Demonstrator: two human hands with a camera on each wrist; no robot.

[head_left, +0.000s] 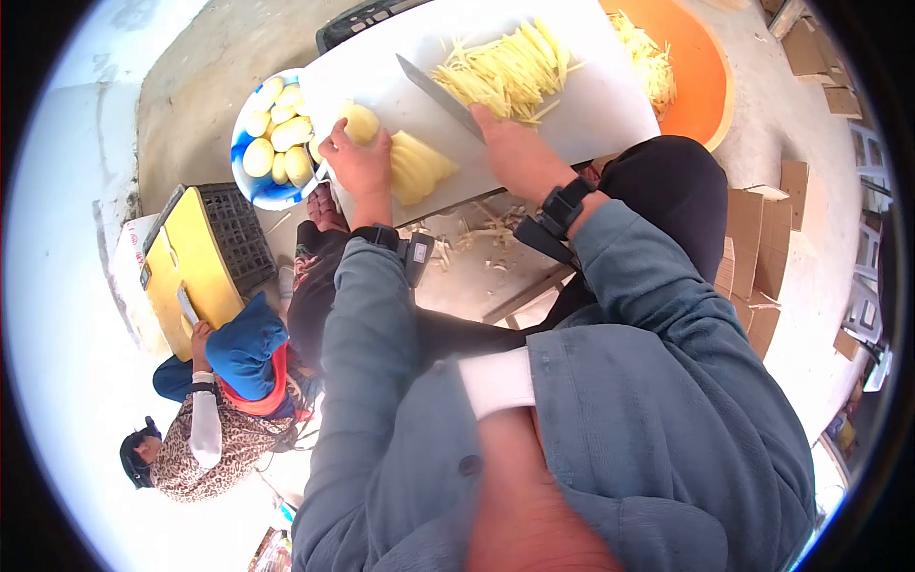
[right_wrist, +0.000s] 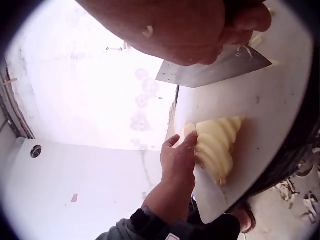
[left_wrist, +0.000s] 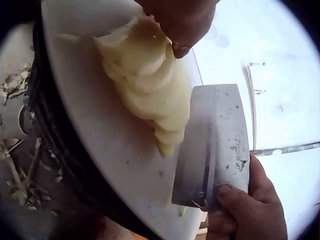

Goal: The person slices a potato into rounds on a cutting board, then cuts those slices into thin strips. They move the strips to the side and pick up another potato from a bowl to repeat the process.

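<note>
My right hand (head_left: 524,157) grips a cleaver (head_left: 440,95), its broad blade raised beside a pile of potato strips (head_left: 505,71) on the white cutting board (head_left: 600,105). In the left wrist view the cleaver's flat face (left_wrist: 215,135) shows near the sliced potato. My left hand (head_left: 362,172) is at the board's left part, fingers spread, between a whole peeled potato (head_left: 359,124) and a fanned stack of potato slices (head_left: 416,169). Its fingertips lie right by the potato and the stack's edge in the right wrist view, where the slices (right_wrist: 215,147) overlap one another.
A blue-and-white basin (head_left: 274,195) of peeled potatoes stands left of the board. An orange tub (head_left: 705,81) with potato strips is at the right. Another person (head_left: 224,429) sits at a yellow board (head_left: 205,267) holding a knife. Peelings (head_left: 486,234) litter the floor below.
</note>
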